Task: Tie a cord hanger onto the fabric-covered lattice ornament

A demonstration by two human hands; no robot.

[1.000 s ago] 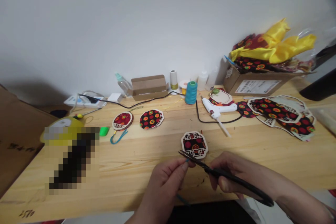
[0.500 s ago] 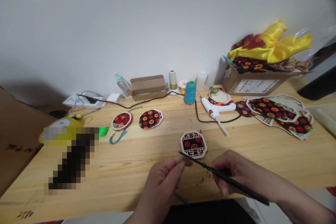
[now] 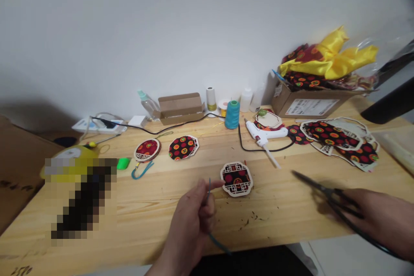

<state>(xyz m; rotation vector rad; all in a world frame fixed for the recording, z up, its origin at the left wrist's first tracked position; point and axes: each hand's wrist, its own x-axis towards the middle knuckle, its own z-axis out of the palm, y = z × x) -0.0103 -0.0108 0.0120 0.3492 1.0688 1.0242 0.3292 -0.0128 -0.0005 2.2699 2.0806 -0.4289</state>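
Note:
My left hand (image 3: pixel 190 220) is closed in a pinch on a thin blue cord (image 3: pixel 208 189) that sticks up between the fingers and trails off below the table edge. Just right of it lies a wooden lattice ornament (image 3: pixel 236 178) backed with red and black fabric. My right hand (image 3: pixel 378 220) is at the lower right, blurred, gripping black scissors (image 3: pixel 326 192) whose blades point left over the table.
A white glue gun (image 3: pixel 263 134) with a black cable, a teal thread spool (image 3: pixel 232 114), a small cardboard box (image 3: pixel 179 107), two more fabric ornaments (image 3: pixel 183 146), patterned cut-outs (image 3: pixel 336 138), and a box of yellow cloth (image 3: pixel 323 77) lie on the wooden table (image 3: pixel 145 207).
My right hand has swung the scissors away to the right, off the cord. My left hand keeps the blue cord, which now stands free above the fingers.

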